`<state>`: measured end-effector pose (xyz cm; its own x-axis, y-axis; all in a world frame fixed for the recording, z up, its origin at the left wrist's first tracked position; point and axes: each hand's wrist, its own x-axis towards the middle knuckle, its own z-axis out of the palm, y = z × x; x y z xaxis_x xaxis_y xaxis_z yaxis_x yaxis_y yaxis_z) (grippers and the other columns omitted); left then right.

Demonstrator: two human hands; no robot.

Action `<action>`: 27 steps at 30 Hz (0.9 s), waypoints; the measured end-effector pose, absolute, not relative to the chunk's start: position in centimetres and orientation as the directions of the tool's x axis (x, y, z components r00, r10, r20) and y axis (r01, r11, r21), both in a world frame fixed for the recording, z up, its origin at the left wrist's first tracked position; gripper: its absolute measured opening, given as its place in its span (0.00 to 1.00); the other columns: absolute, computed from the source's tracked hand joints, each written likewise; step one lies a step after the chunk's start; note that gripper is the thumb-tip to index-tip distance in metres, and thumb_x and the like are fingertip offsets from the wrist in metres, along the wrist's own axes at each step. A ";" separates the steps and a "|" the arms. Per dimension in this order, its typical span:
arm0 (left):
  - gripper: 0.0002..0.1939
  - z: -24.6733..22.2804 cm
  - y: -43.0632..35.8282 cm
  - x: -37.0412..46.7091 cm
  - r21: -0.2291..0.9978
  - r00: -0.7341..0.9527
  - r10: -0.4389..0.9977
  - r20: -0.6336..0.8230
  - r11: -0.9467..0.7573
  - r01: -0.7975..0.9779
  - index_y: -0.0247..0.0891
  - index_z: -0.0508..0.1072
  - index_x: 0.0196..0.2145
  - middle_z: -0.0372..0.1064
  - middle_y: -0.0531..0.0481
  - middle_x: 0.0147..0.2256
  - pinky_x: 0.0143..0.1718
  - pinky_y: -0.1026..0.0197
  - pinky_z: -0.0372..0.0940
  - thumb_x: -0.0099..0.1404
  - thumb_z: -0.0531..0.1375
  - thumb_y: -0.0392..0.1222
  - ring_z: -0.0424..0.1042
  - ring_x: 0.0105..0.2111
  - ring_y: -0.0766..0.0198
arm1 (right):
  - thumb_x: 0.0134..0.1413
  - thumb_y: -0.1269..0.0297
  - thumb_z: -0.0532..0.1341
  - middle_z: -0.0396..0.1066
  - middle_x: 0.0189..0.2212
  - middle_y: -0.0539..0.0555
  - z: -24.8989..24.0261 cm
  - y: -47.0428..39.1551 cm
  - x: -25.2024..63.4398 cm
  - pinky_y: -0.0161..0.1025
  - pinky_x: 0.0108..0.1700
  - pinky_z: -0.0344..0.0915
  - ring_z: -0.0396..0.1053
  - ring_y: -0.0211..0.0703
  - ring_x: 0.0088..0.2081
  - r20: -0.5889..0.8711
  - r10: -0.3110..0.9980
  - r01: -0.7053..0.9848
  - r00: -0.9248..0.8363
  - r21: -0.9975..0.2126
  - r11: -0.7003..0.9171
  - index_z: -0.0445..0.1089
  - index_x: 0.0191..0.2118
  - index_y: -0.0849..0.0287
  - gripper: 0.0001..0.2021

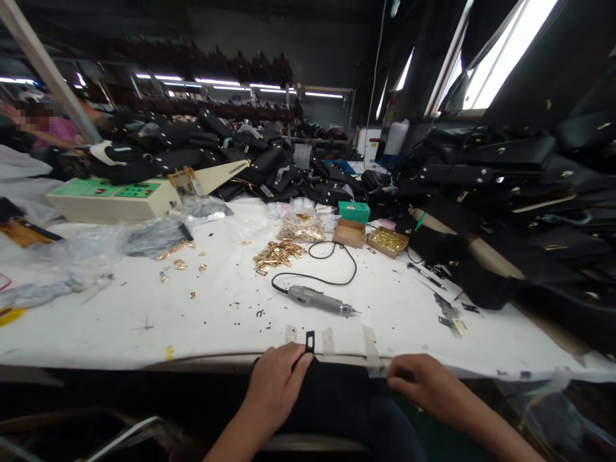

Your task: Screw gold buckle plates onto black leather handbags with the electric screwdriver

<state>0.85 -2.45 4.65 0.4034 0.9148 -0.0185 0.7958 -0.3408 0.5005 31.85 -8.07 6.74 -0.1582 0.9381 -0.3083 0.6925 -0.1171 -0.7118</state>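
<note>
My left hand (279, 380) is closed at the table's front edge, thumb pressed against the fingers. Between thumb and forefinger stands a small black tab with a rectangular cut-out (310, 342). Below it, a black panel (337, 391) lies over my lap; whether the tab is joined to it I cannot tell. To the right of the panel, my right hand (423, 382) is curled with its fingertips together, and what they hold, if anything, is hidden. A grey electric screwdriver (317, 300) with a black cord lies on the table beyond both hands, its bit pointing right.
Gold metal fittings (276, 255) lie heaped on the white table (202, 333), with tiny dark bits scattered nearby. Behind are a box of gold pieces (387, 241), a brown box (350, 233) and a green box (354, 211). Black bags (510, 167) pile up right; a control machine (115, 199) stands left.
</note>
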 end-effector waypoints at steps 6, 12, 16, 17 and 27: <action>0.18 3.4 0.1 1.5 0.507 0.399 0.917 -0.009 -0.340 0.792 0.42 0.72 0.34 0.76 0.50 0.37 0.42 0.57 0.59 0.75 0.47 0.47 0.73 0.38 0.58 | 0.57 0.57 0.61 0.78 0.33 0.54 8.3 -4.6 32.4 0.41 0.39 0.64 0.73 0.48 0.35 -0.159 0.985 0.788 -0.066 -0.614 -0.046 0.80 0.38 0.53 0.11; 0.14 2.3 0.8 1.5 0.614 0.335 0.941 -0.056 -0.232 0.754 0.43 0.74 0.34 0.75 0.51 0.36 0.42 0.58 0.60 0.72 0.52 0.47 0.73 0.39 0.58 | 0.59 0.58 0.60 0.79 0.33 0.52 8.4 7.5 23.8 0.37 0.38 0.64 0.74 0.44 0.34 0.022 0.984 0.658 -0.178 -0.741 0.136 0.79 0.36 0.57 0.11; 0.14 1.9 0.8 1.3 0.640 0.304 0.951 -0.056 -0.200 0.742 0.44 0.74 0.31 0.75 0.52 0.34 0.41 0.58 0.60 0.71 0.53 0.47 0.73 0.37 0.59 | 0.58 0.58 0.62 0.80 0.40 0.54 6.1 16.2 18.3 0.37 0.43 0.64 0.74 0.45 0.41 -0.026 0.987 0.803 -0.159 -0.586 0.114 0.80 0.42 0.56 0.12; 0.13 1.7 0.9 1.3 0.649 0.297 0.953 -0.061 -0.189 0.737 0.44 0.74 0.31 0.75 0.52 0.33 0.41 0.57 0.60 0.70 0.54 0.47 0.73 0.37 0.59 | 0.57 0.58 0.63 0.80 0.42 0.54 5.4 18.0 17.2 0.37 0.43 0.64 0.74 0.46 0.43 -0.043 0.988 0.821 -0.146 -0.562 0.097 0.80 0.43 0.56 0.13; 0.07 0.4 1.3 1.0 0.678 0.302 0.951 -0.066 -0.179 0.712 0.47 0.77 0.33 0.77 0.55 0.34 0.41 0.57 0.59 0.65 0.58 0.41 0.74 0.37 0.59 | 0.52 0.54 0.65 0.79 0.44 0.55 0.3 26.0 12.5 0.40 0.42 0.65 0.73 0.52 0.47 -0.151 0.988 0.866 0.045 -0.488 -0.114 0.80 0.40 0.52 0.12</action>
<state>0.99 1.35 0.44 0.3020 0.9510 -0.0659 0.7125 -0.1792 0.6784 12.46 26.04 0.35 0.0450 0.9875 -0.1510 0.8655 -0.1140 -0.4877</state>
